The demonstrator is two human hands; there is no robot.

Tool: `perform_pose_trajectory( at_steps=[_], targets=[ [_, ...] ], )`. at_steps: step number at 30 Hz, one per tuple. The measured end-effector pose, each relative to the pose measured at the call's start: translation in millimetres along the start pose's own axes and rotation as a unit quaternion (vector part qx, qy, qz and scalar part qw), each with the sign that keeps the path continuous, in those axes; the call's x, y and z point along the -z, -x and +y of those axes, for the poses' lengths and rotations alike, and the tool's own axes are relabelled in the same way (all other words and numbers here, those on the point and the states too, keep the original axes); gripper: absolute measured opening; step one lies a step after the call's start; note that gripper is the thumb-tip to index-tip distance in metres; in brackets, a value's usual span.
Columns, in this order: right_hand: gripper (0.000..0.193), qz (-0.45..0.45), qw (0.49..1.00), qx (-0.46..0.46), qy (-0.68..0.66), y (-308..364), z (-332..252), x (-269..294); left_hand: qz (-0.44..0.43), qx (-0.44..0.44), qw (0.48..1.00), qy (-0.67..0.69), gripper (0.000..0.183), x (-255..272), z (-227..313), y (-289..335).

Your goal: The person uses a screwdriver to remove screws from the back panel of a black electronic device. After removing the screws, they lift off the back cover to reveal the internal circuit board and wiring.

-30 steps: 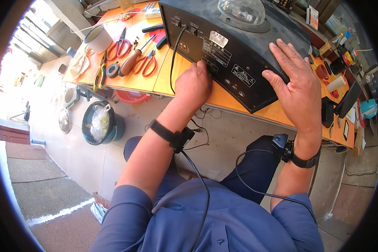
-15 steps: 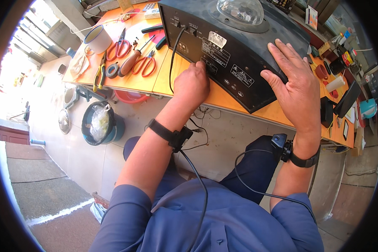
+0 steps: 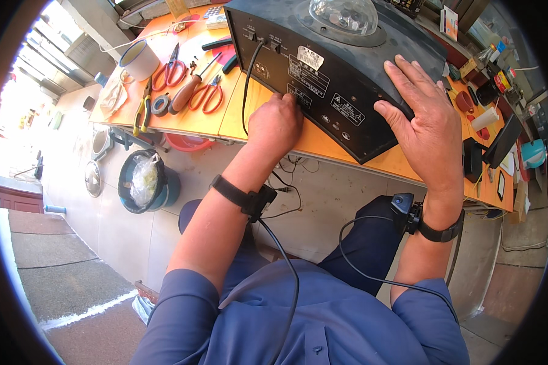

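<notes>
A black, dome-topped appliance [image 3: 313,72] stands on the orange table, its labelled panel facing me. A clear faceted dome [image 3: 346,17] rises from its top. My left hand [image 3: 276,125] is closed at the lower edge of the panel, knuckles up; its fingertips are hidden, so what they grip does not show. My right hand [image 3: 429,121] lies open on the appliance's right end, fingers spread over the top and thumb along the panel's upper edge. A black power cord [image 3: 248,85] runs from the panel down past my left hand.
On the table's left part lie red-handled scissors [image 3: 172,72], red-handled snips [image 3: 207,97], a screwdriver [image 3: 186,94], yellow-black pliers [image 3: 143,109], black tape [image 3: 160,104] and a white mug [image 3: 139,59]. A lined bin [image 3: 149,179] stands on the floor. A black stand [image 3: 502,143] is at right.
The whole view has shifted slightly. My left hand has come a little toward me along the panel's lower edge; my right hand keeps its place on the appliance.
</notes>
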State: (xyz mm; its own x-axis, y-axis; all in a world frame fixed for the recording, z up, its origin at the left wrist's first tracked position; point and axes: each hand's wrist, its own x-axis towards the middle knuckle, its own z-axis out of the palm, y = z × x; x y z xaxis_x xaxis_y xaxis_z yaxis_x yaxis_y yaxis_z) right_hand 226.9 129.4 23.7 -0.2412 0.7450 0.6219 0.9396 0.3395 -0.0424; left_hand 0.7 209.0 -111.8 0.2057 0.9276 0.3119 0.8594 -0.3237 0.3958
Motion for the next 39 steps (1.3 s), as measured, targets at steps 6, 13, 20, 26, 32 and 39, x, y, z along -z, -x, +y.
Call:
perform_pose_trajectory(
  at_steps=[6, 13, 20, 26, 32, 39],
  targets=[
    [0.053, 0.001, 1.000, 0.001, 0.002, 0, 0, 0, 0.018, 0.004, 1.000, 0.003, 0.019, -2, 1, 2],
    [0.052, -0.032, 0.999, -0.021, -0.011, 0, 1, 3, -0.003, 0.015, 1.000, 0.005, 0.019, 5, 0, 2],
    [0.052, -0.009, 1.000, -0.014, -0.005, 0, -2, 0, 0.117, -0.064, 0.973, 0.188, 0.012, 49, 0, 52],
    [0.050, -0.020, 0.999, -0.009, -0.026, -2, -2, 5, 0.234, 0.045, 0.965, 0.108, 0.010, 93, -63, 49],
    [0.050, -0.032, 0.999, -0.008, -0.019, -3, -2, 6, 0.195, 0.058, 0.977, 0.060, 0.011, 87, -116, 11],
    [0.054, -0.068, 0.995, -0.032, -0.063, -1, 19, 17, 0.142, 0.072, 0.987, 0.000, 0.015, 66, -131, -23]
  ],
)
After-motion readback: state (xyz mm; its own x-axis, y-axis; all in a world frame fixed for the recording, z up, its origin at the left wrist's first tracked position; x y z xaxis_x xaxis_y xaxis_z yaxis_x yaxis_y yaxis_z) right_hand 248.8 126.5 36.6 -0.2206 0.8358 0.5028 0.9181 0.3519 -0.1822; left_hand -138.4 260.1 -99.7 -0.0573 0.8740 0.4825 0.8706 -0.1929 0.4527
